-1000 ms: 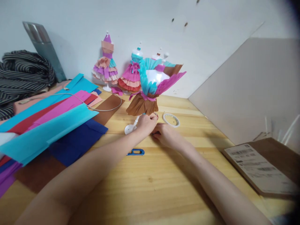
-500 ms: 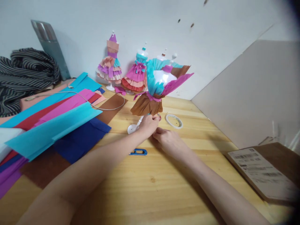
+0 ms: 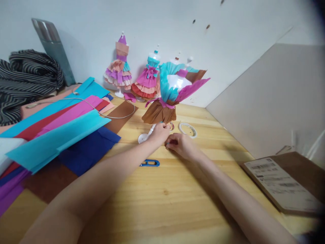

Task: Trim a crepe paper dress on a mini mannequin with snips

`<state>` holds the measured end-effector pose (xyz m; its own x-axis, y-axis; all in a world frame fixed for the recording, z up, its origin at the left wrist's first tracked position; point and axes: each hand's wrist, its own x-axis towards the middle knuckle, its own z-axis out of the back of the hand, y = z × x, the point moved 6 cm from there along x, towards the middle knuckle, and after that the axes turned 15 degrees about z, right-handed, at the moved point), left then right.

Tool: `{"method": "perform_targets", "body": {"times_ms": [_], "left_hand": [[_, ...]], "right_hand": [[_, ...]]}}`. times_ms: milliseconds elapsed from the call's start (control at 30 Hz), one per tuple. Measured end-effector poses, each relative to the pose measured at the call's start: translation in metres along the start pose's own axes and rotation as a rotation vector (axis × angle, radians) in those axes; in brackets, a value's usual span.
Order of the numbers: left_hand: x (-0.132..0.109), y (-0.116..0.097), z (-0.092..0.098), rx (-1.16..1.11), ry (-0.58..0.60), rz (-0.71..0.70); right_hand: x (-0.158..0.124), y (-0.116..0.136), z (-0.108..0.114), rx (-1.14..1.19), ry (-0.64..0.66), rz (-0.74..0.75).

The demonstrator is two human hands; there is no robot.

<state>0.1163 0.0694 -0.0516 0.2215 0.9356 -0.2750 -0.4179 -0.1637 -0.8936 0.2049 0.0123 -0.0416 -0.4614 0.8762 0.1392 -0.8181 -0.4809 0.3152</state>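
Note:
My left hand [image 3: 159, 133] and my right hand [image 3: 181, 145] meet on the wooden table [image 3: 165, 200], fingers pinched together over something small that they hide. Just behind them leans a small white mannequin [image 3: 175, 83] on a white stand [image 3: 143, 137], dressed in a brown crepe paper skirt [image 3: 158, 113] with turquoise and magenta paper around its top. My left fingers are at the stand's pole under the skirt. A white tape roll [image 3: 188, 129] lies right of the hands. Blue snips [image 3: 149, 163] lie in front of my left forearm.
Two finished paper-dress mannequins [image 3: 120, 67] [image 3: 147, 79] stand against the white wall. Crepe paper sheets [image 3: 58, 132] in several colours cover the table's left side, with a white cable [image 3: 111, 117] across them. Striped cloth [image 3: 27, 78] lies far left; a labelled cardboard parcel [image 3: 281, 183] sits at right.
Both hands stay pinched together at the mannequin's base, shifting only slightly; the view has drifted a little.

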Motion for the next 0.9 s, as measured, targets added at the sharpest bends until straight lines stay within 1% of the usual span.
{"method": "perform_targets", "body": {"times_ms": [100, 233, 333, 400, 467, 533, 633, 700, 733, 800, 867, 900], "left_hand": [[-0.001, 0.001, -0.002, 0.007, 0.034, -0.005], [-0.002, 0.002, -0.004, 0.02, 0.05, -0.002], [-0.001, 0.002, -0.004, 0.023, 0.033, -0.004], [-0.001, 0.001, -0.003, 0.019, 0.006, -0.016], [-0.001, 0.0, -0.001, 0.012, -0.027, -0.036], [-0.001, -0.001, 0.0, 0.007, -0.054, -0.064], [-0.001, -0.002, 0.0, 0.01, -0.063, -0.123], [0.0, -0.001, 0.0, 0.017, -0.052, -0.158], [0.0, -0.001, 0.0, 0.021, -0.046, -0.17], [0.001, 0.001, 0.0, 0.03, -0.037, -0.179], [0.002, 0.002, -0.001, 0.041, -0.027, -0.177], [0.002, 0.003, -0.002, 0.045, -0.018, -0.175]], "right_hand": [[-0.014, 0.019, -0.001, -0.06, -0.031, 0.072], [-0.04, 0.04, -0.005, -0.107, -0.019, 0.16], [-0.051, 0.047, -0.007, -0.13, -0.03, 0.19], [-0.051, 0.046, -0.008, -0.138, -0.046, 0.188], [-0.042, 0.042, -0.008, -0.138, -0.065, 0.167], [-0.028, 0.034, -0.009, -0.134, -0.085, 0.131], [-0.006, 0.012, -0.006, -0.136, -0.124, 0.054], [0.001, -0.006, -0.001, -0.137, -0.146, -0.003], [0.0, -0.016, 0.002, -0.138, -0.156, -0.033], [-0.012, -0.031, 0.009, -0.139, -0.177, -0.094], [-0.033, -0.038, 0.015, -0.139, -0.206, -0.154], [-0.044, -0.038, 0.017, -0.135, -0.222, -0.177]]}}
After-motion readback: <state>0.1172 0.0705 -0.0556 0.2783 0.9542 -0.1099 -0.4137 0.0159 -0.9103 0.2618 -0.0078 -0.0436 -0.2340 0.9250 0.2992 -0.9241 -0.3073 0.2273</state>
